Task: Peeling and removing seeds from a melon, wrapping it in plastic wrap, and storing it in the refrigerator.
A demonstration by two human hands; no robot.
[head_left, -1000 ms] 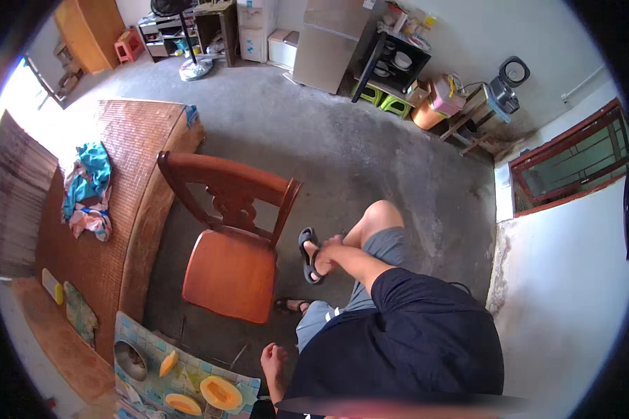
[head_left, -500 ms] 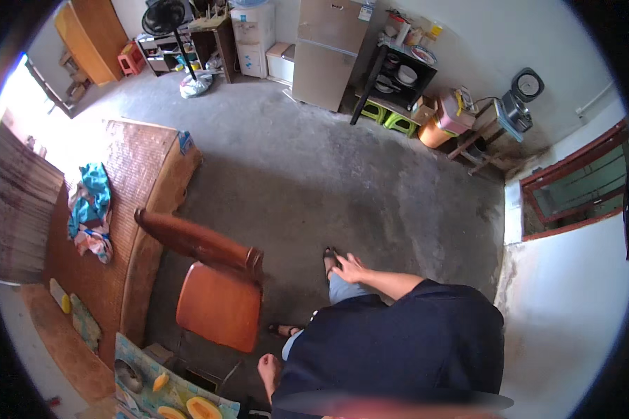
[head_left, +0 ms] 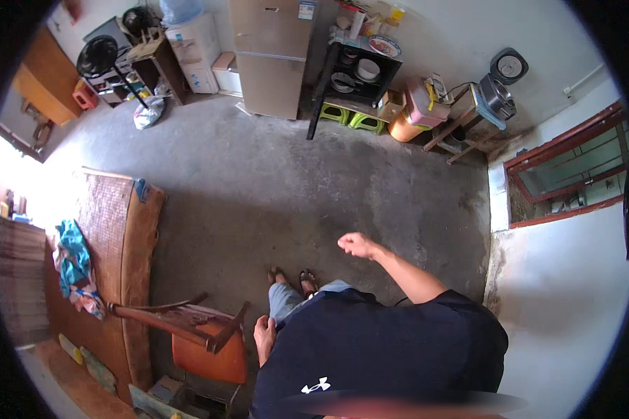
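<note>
My right hand (head_left: 357, 244) is held out over the grey floor in front of me, its fingers curled in, and no object shows in it. My left hand (head_left: 264, 336) hangs beside my left thigh with the fingers loosely bent; nothing can be seen in it. Nearest to that hand stands a wooden chair with an orange-brown seat (head_left: 206, 359) and a curved back (head_left: 162, 322), a short gap away. Both my feet, in dark sandals, are close together on the floor.
A mat-covered bed (head_left: 106, 209) with teal and pink cloth (head_left: 75, 262) lies left. Along the far wall are a standing fan (head_left: 99, 57), water dispenser (head_left: 191, 56), fridge (head_left: 267, 66), black shelf (head_left: 356, 77) and wooden stand (head_left: 461, 129). A red-framed window (head_left: 569, 167) is at right.
My right hand has left my leg and moved forward and up. My feet have come together. The view has shifted; the table with cut yellow fruit is mostly out of it at lower left.
</note>
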